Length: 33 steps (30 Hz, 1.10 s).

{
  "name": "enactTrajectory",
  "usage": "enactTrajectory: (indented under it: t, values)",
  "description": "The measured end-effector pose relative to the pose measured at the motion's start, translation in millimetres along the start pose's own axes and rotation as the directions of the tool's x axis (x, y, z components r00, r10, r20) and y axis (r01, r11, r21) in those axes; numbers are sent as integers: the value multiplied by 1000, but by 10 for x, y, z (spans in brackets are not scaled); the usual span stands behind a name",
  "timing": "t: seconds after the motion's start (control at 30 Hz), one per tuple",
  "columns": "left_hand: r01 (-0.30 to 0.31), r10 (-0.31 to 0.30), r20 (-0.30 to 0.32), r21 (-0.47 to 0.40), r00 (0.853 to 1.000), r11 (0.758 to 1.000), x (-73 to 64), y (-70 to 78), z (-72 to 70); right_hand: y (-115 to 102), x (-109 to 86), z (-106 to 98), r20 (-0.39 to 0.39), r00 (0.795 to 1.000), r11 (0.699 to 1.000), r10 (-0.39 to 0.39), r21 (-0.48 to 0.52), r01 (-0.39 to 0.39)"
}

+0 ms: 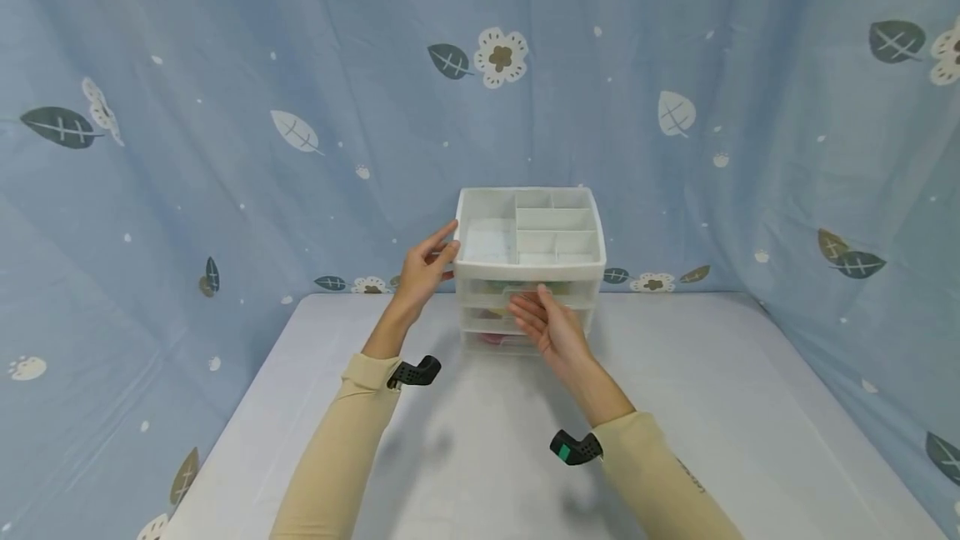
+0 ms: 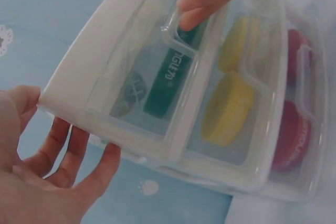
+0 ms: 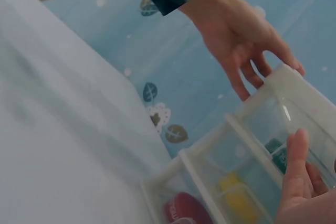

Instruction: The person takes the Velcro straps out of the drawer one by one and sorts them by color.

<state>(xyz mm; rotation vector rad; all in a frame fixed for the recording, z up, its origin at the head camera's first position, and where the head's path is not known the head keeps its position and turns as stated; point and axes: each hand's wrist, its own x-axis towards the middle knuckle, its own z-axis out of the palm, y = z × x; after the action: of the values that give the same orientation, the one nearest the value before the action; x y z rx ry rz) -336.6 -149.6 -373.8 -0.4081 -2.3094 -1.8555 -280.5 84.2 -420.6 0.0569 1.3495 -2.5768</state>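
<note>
A white drawer unit [image 1: 529,265] with clear drawers stands at the back of the table. My left hand [image 1: 423,273] rests on its left side, fingers spread along the wall with the fingertips by the upper corner. In front of the top drawer is my right hand [image 1: 551,327], thumb raised and fingers loosely extended, fingertips right at the clear handle [image 2: 176,38]. Through the top drawer shows a green box [image 2: 170,77] with white lettering. Yellow round items [image 2: 228,108] lie in the middle drawer, and red round items [image 2: 291,135] in the bottom one. All three drawers look closed.
The unit's top is an open tray with several compartments [image 1: 487,240]. A white table [image 1: 480,457] spreads out in front and to both sides. Behind it hangs a blue curtain [image 1: 600,132] printed with leaves and flowers. Each wrist carries a black camera [image 1: 420,371].
</note>
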Motion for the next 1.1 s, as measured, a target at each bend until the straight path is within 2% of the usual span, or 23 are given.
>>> enactTrajectory:
  t: [0.1,0.37,0.6,0.9,1.1]
  values:
    - [19,-19,-2,-12,1000,1000,-2,-10,-5,6,15,-8,-9,1000,1000,1,4,-1]
    - [-3,3,-3,-19,1000,1000,-2,-9,-5,1,37,-31,14,1000,1000,-3,2,3]
    - [-2,3,10,-43,1000,999,-9,-6,-11,-7,31,-29,4,1000,1000,-6,-7,6]
    - [-15,15,6,-40,1000,999,-21,-23,-2,17,17,-48,-21,1000,999,-9,-36,8]
    - [0,0,4,-26,1000,1000,-11,-33,-6,31,-40,-81,-10,1000,999,-7,-45,6]
